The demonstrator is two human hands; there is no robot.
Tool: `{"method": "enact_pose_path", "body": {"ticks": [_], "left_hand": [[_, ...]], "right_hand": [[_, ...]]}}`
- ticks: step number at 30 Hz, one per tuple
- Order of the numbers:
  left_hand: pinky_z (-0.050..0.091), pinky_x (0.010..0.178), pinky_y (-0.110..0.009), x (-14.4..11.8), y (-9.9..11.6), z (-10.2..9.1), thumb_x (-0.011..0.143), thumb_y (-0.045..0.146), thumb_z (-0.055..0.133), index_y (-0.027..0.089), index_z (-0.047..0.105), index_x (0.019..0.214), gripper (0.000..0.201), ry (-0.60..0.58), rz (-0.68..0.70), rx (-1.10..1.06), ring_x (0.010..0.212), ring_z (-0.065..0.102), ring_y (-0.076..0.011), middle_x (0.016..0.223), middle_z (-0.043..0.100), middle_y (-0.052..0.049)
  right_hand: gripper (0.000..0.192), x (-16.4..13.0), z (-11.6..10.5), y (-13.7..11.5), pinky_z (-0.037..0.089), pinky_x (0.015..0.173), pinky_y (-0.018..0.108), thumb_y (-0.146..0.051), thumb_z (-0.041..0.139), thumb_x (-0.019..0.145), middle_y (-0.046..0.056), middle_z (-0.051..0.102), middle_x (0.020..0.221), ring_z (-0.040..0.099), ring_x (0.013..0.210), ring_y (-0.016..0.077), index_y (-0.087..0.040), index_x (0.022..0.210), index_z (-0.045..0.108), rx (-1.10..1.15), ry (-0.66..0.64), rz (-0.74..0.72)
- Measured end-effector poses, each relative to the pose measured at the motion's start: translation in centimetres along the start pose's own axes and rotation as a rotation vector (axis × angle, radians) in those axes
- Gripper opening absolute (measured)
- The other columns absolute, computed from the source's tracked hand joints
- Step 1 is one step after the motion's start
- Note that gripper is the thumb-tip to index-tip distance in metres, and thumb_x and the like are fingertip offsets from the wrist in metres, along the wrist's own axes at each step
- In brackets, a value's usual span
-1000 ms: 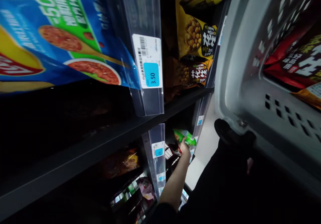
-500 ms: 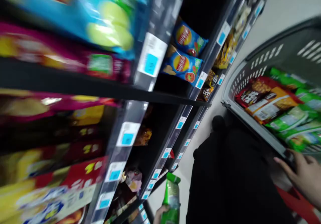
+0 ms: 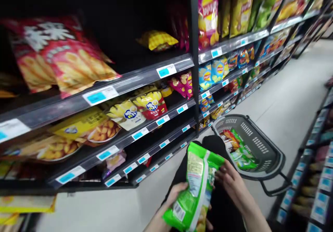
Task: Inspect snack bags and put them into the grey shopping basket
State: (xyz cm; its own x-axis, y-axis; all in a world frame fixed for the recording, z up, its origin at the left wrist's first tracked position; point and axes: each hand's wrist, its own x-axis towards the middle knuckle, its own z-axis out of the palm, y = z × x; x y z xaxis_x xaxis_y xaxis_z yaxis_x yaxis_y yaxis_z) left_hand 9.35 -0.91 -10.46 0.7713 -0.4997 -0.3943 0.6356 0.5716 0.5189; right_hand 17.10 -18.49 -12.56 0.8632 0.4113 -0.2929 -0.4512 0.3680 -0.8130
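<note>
Green bag (image 3: 194, 194) up in front, over black-clad legs (image 3: 214, 143), back side showing — barcode near bottom end, pale seam running lengthwise. Left hand (image 3: 177, 193) wrapped round bag's lower left side, holding it. Right hand (image 3: 232, 180) at bag's upper right edge, fingers bent against it — blurry, can't tell if pinching. Grey basket (image 3: 251, 129) on floor (image 3: 288, 86) just beyond right hand, handle flopped outward, more green bags (image 3: 244, 157) plus red bag (image 3: 228, 138) inside. Snack shelves (image 3: 135, 81) along left, big red packs (image 3: 70, 57) nearest.
</note>
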Motion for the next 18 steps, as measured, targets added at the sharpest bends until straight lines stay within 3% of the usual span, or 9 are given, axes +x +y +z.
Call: {"method": "enact_pose_path", "body": {"ticks": [2, 5, 8, 10, 11, 13, 16, 18], "left_hand": [[0.045, 0.074, -0.050, -0.7, -1.7, 1.8, 0.069, 0.046, 0.055, 0.013, 0.063, 0.108, 0.052, -0.126, 0.005, -0.075, 0.081, 0.063, -0.0335, 0.091, 0.067, -0.015], [0.034, 0.094, -0.050, -1.9, -3.6, 2.5, 0.071, 0.034, 0.059, 0.017, 0.060, 0.113, 0.045, -0.093, 0.178, -0.134, 0.106, 0.055, -0.0333, 0.109, 0.064, -0.012], [0.024, 0.103, -0.048, -3.3, -4.7, 2.1, 0.072, 0.050, 0.058, 0.015, 0.055, 0.120, 0.059, -0.135, 0.321, -0.230, 0.120, 0.044, -0.0330, 0.119, 0.058, -0.013], [0.025, 0.102, -0.049, -4.2, -5.4, 1.9, 0.067, 0.061, 0.058, 0.016, 0.049, 0.126, 0.075, -0.163, 0.441, -0.262, 0.123, 0.040, -0.0348, 0.126, 0.053, -0.015], [0.028, 0.100, -0.049, -4.5, -5.7, 2.0, 0.066, 0.061, 0.060, 0.018, 0.047, 0.128, 0.076, -0.126, 0.519, -0.257, 0.122, 0.041, -0.0345, 0.127, 0.052, -0.014], [0.035, 0.096, -0.043, -4.9, -6.1, 2.3, 0.071, 0.050, 0.063, 0.023, 0.049, 0.125, 0.062, 0.081, 0.672, -0.220, 0.117, 0.047, -0.0302, 0.125, 0.054, -0.010], [0.043, 0.084, -0.031, -5.0, -5.4, 2.5, 0.077, 0.036, 0.062, 0.022, 0.058, 0.111, 0.037, 0.488, 0.825, -0.136, 0.097, 0.058, -0.0220, 0.105, 0.063, -0.006], [0.044, 0.073, -0.026, -5.2, -4.1, 2.0, 0.076, 0.035, 0.062, 0.020, 0.061, 0.097, 0.027, 0.670, 0.907, -0.061, 0.080, 0.060, -0.0176, 0.087, 0.064, -0.003]], "right_hand": [[0.054, -2.2, 1.8, -0.6, 0.052, 0.069, 0.035, -0.043, 0.078, 0.055, 0.009, 0.066, 0.096, 0.064, 0.081, 0.0238, -0.019, 0.099, 0.060, 0.034, 0.049, -0.001], [0.042, -4.6, 3.1, -1.2, 0.053, 0.064, 0.034, -0.037, 0.077, 0.058, 0.008, 0.068, 0.085, 0.064, 0.073, 0.0232, -0.015, 0.090, 0.062, 0.046, 0.234, -0.081], [0.041, -5.6, 4.0, -1.5, 0.052, 0.074, 0.036, -0.034, 0.077, 0.060, 0.008, 0.068, 0.089, 0.064, 0.080, 0.0234, -0.013, 0.092, 0.063, 0.054, 0.423, -0.316], [0.038, -5.7, 4.8, -1.5, 0.051, 0.080, 0.037, -0.034, 0.075, 0.063, 0.008, 0.067, 0.094, 0.063, 0.085, 0.0222, -0.013, 0.092, 0.062, 0.072, 0.552, -0.489], [0.037, -5.6, 5.3, -1.4, 0.050, 0.082, 0.037, -0.034, 0.073, 0.065, 0.008, 0.066, 0.097, 0.062, 0.087, 0.0214, -0.013, 0.093, 0.061, 0.079, 0.598, -0.563], [0.034, -5.6, 6.3, -1.0, 0.049, 0.084, 0.036, -0.034, 0.071, 0.068, 0.008, 0.063, 0.101, 0.061, 0.087, 0.0204, -0.014, 0.094, 0.060, 0.079, 0.635, -0.651], [0.032, -5.7, 7.2, 0.0, 0.049, 0.082, 0.033, -0.035, 0.069, 0.070, 0.006, 0.063, 0.098, 0.060, 0.088, 0.0191, -0.015, 0.094, 0.059, 0.049, 0.562, -0.630], [0.032, -6.0, 6.8, 0.6, 0.050, 0.079, 0.030, -0.036, 0.070, 0.069, 0.004, 0.064, 0.092, 0.060, 0.086, 0.0182, -0.016, 0.092, 0.060, -0.022, 0.486, -0.571]]}}
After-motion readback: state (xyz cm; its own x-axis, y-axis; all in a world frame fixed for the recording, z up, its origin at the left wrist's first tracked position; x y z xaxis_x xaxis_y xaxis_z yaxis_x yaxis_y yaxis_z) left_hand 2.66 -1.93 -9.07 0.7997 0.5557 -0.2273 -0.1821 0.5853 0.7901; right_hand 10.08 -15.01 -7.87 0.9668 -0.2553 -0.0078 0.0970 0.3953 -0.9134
